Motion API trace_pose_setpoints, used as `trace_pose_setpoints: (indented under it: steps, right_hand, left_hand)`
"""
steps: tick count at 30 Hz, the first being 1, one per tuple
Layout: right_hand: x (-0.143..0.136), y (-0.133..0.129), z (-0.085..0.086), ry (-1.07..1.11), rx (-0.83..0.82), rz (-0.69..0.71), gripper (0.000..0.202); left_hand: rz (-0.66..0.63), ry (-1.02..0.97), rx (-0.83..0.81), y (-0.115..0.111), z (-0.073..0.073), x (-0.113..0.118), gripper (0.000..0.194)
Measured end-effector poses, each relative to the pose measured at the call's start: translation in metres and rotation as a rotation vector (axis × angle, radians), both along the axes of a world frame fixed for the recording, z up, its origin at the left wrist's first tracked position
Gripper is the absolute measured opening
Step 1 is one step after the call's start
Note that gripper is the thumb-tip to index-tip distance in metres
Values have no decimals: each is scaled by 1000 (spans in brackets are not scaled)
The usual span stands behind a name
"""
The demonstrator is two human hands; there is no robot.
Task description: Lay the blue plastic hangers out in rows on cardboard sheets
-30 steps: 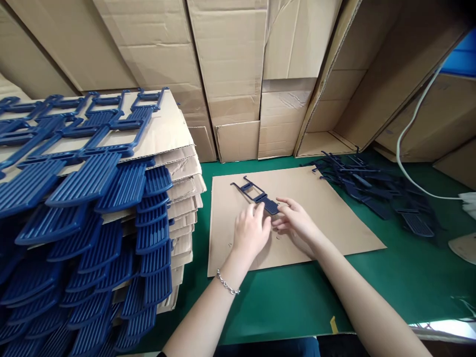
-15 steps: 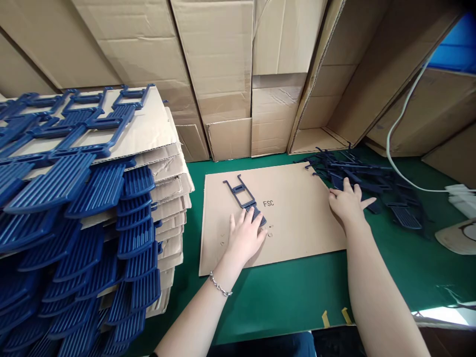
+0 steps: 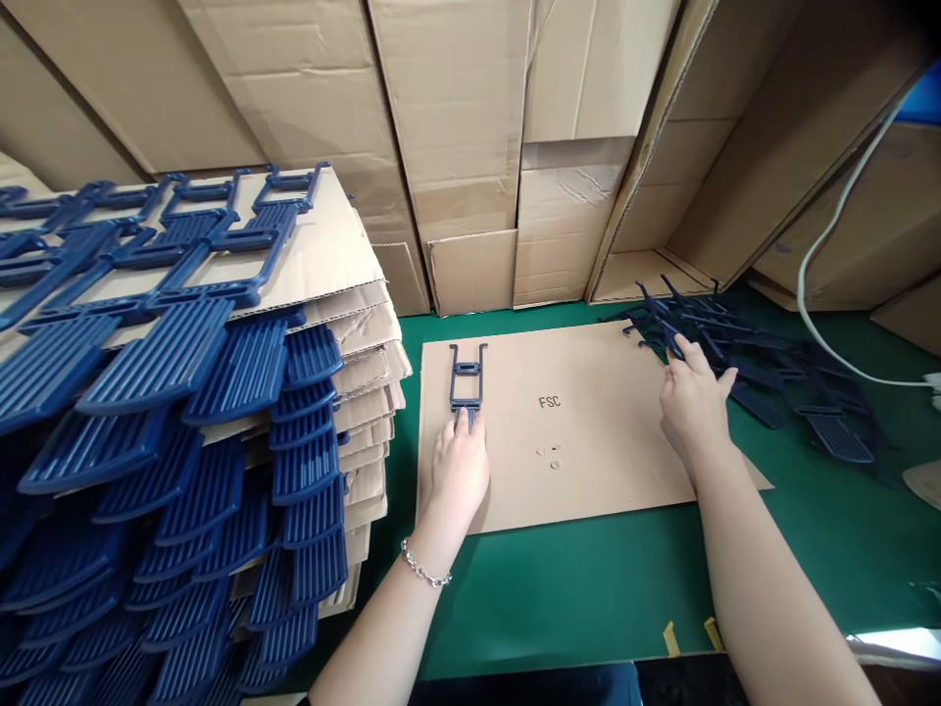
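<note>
1. The green table (image 3: 573, 588) spans the scene.
2. At left, a stack of cardboard layers (image 3: 327, 245) carries blue ribbed parts (image 3: 162, 358).
3. A flat cardboard sheet (image 3: 603, 402) lies right of it.
4. A pile of dark parts (image 3: 742, 353) sits at the far right.
5. The right hand (image 3: 695, 402) has fingertips touching one of these, thumb apart; whether they grip, I cannot tell.
6. The left hand (image 3: 460, 466) lays fingers together on the blue frame (image 3: 467, 370)'s near end; grip hidden.
7. That frame lies on the sheet's left side.
</note>
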State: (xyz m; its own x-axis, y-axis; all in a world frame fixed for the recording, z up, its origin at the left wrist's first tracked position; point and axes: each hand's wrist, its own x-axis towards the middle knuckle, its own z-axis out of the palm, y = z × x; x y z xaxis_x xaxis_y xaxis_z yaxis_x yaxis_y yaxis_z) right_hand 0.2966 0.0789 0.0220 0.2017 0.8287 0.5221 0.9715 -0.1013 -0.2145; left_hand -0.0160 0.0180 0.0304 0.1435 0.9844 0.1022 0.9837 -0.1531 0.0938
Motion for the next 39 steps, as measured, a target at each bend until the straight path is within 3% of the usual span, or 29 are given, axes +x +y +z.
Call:
trace_pose_setpoints:
  steps: [4,7,11,14,19,23,25,28,30,33,39]
  right_hand:
    - [-34,-10,22,218,121,173,41]
    - [-67,-17,24,697,136,267,44]
    - [-105,-24,10,1441,-115,403,42]
    - [-120,-28,4,1673,-333,383,45]
    - [-120,-34,14,1421,-544,388,62]
    - [-114,-37,21,1090,-774,467,46]
    - [-112,-38,20,887,-737,507,38]
    - [-111,-37,13,503,-488,645,31]
    - [-112,-37,8,300,-417,750,34]
    - [-114,-37,0,196,-485,824,41]
    - [-122,-40,-4,157,-480,809,40]
  left_hand:
    - [55,3,-48,0,2,-2,49]
    - [83,11,-56,0,3,-3,51]
    - [96,4,-78,2,4,-3,47]
    - [119,-23,-84,6,2,-3,49]
    - [140,-40,-94,10,-1,-4,53]
    - [137,-40,-93,9,-1,-4,53]
    - [137,-35,-92,9,-2,-4,54]
    - [141,-29,-109,10,-3,-3,55]
    - [142,-17,-124,11,-4,-4,54]
    - [126,19,-136,13,-5,-7,51]
    - [123,104,-102,9,3,-10,55]
